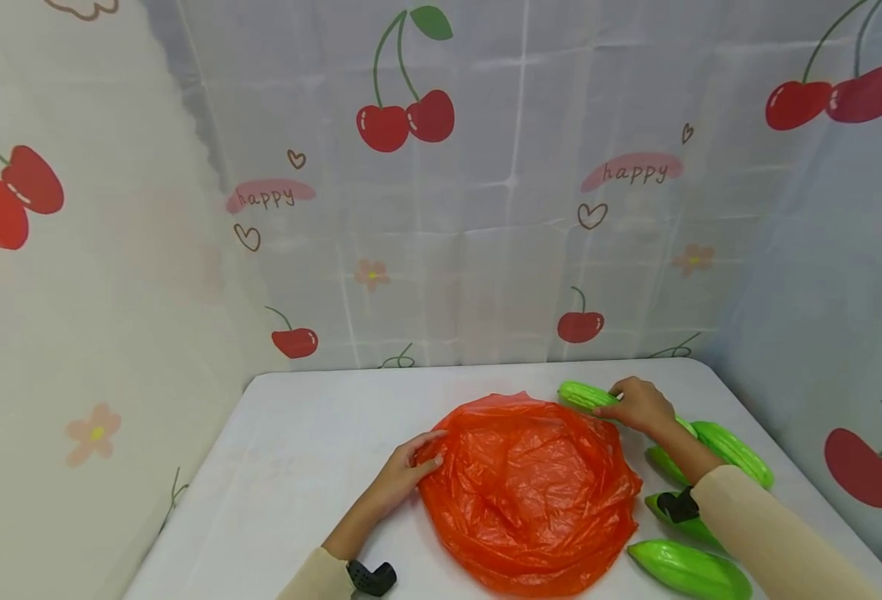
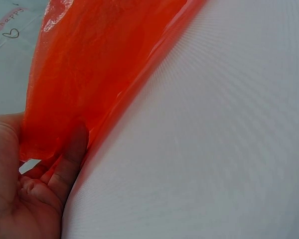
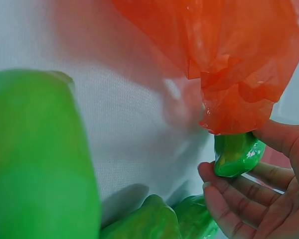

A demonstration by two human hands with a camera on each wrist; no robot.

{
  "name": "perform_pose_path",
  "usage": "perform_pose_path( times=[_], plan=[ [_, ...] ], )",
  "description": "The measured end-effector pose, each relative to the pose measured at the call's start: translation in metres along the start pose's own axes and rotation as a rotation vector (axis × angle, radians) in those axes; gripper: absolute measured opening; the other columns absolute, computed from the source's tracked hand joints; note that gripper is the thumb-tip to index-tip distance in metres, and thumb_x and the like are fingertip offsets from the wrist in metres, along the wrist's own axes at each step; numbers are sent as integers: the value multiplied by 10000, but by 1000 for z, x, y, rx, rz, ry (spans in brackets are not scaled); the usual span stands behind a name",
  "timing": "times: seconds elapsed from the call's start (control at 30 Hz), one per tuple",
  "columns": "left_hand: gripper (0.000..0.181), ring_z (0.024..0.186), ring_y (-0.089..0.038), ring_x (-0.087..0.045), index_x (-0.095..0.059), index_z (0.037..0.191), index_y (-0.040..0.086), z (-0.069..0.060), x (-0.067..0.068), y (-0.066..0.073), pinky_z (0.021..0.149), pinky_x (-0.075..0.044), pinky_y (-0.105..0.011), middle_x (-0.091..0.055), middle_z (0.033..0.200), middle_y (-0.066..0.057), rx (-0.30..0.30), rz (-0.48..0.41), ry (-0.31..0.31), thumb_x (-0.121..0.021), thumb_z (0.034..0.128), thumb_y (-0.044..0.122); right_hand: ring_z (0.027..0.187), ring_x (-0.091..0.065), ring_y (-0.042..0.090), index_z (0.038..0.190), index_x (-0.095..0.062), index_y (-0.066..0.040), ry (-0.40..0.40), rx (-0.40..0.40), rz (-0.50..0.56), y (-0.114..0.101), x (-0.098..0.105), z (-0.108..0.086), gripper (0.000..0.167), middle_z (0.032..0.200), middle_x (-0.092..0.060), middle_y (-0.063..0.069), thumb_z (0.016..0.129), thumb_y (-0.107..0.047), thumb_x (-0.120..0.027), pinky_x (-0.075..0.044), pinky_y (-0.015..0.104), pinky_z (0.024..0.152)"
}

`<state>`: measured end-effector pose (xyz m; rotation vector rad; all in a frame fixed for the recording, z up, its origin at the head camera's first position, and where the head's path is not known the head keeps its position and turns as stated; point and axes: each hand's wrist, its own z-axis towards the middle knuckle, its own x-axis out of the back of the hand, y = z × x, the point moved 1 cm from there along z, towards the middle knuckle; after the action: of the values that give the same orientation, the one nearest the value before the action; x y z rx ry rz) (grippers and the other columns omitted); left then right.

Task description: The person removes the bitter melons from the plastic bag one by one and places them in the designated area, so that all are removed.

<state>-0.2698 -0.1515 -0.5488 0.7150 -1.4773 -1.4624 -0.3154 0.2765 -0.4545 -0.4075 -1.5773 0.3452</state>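
A crinkled red plastic bag [image 1: 531, 492] lies spread wide on the white table. My left hand [image 1: 403, 479] grips its left edge; in the left wrist view, fingers [image 2: 72, 159] show partly through the thin red film. At the bag's upper right, my right hand [image 1: 643, 404] holds the right end of a bright green, ridged gourd [image 1: 583, 395]. In the right wrist view, that gourd's tip [image 3: 236, 159] sits between thumb and fingers, while the bag's edge hangs over the rest of it. The thumb is close to the bag's edge.
More green gourds lie along the right side: a ridged one [image 1: 734, 452], a smoother one [image 1: 689, 569] near the front, and others partly under my right forearm. A curtain printed with cherries [image 1: 411, 121] surrounds the table [image 1: 321, 433] at the back and sides.
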Motion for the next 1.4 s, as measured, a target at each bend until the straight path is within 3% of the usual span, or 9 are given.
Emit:
perform_pose_path(
  times=[0.2,0.47,0.97,1.17,1.4],
  plan=[
    [480,1350,-267,-497,-513,1485,148,2,1,0,1007,-500,-280,-444,1556,-57,7,-9,-5,-622,1023,221,832,-620,318,1150,-656,126,-16,0,-15,1,-1,3,586,1095,-665,284,815,-321,-833,-561,484,717],
    [479,1354,-277,-493,-512,1483,145,2,-1,1,1013,-497,-287,-436,1562,-84,4,-10,-9,-622,1023,215,897,-634,355,1172,-649,124,-31,-26,-18,5,-4,4,599,1126,-662,291,810,-316,-834,-555,536,787],
    [470,1346,-270,-495,-519,1479,165,2,1,1,1005,-494,-256,-436,1562,-60,-14,-30,-24,-624,1021,180,805,-621,276,1181,-643,129,-97,-35,0,10,-2,6,579,1092,-667,265,807,-271,-831,-571,433,697],
    [463,1306,-248,-524,-531,1474,200,1,3,1,976,-519,-273,-471,1535,-29,-5,-7,-4,-626,1021,219,797,-619,263,1169,-656,127,-114,-13,-6,7,1,4,538,1100,-667,261,815,-240,-829,-563,408,685],
    [474,1242,-241,-561,-527,1477,225,4,6,6,923,-552,-293,-503,1506,-19,14,-15,9,-635,1017,267,838,-632,303,1171,-662,125,-113,27,-27,6,11,1,543,1101,-670,276,804,-227,-850,-581,464,734]
  ],
)
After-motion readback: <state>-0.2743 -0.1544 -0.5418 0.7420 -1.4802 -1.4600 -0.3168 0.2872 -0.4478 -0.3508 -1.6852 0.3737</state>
